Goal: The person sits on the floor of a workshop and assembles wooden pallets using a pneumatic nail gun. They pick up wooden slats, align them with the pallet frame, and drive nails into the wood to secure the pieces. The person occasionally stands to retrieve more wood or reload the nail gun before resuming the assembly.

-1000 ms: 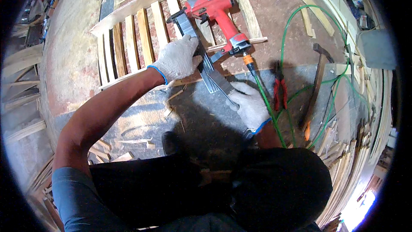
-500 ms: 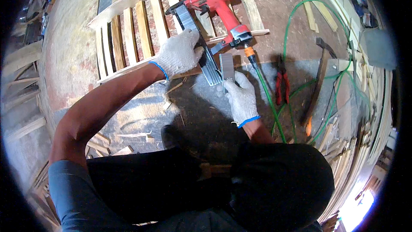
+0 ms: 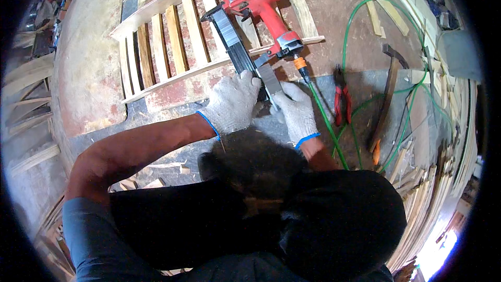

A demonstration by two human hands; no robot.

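Note:
A red and grey nail gun [image 3: 269, 8] lies on its side over a slatted wooden frame [image 3: 176, 42]. Its long dark magazine [image 3: 237, 49] points down toward me, with a silver strip inside near the nose. My left hand [image 3: 232, 103], in a white knit glove, is closed round the magazine's near end. My right hand [image 3: 296, 112], gloved the same way, pinches a strip of silver fasteners [image 3: 269, 77] and holds it against the magazine's right side. Whether these are staples or nails I cannot tell. The fingertips of both hands are partly hidden.
A green air hose [image 3: 329, 125] runs from the gun's orange coupling [image 3: 300, 63] and loops at the right. Red-handled pliers [image 3: 342, 99] and a wooden-handled hammer [image 3: 388, 96] lie right of my hands. Wood strips [image 3: 422, 203] are piled at the lower right.
My left hand has slid down the magazine toward me. The right hand has brought the fastener strip up against the magazine, where it was a little apart before.

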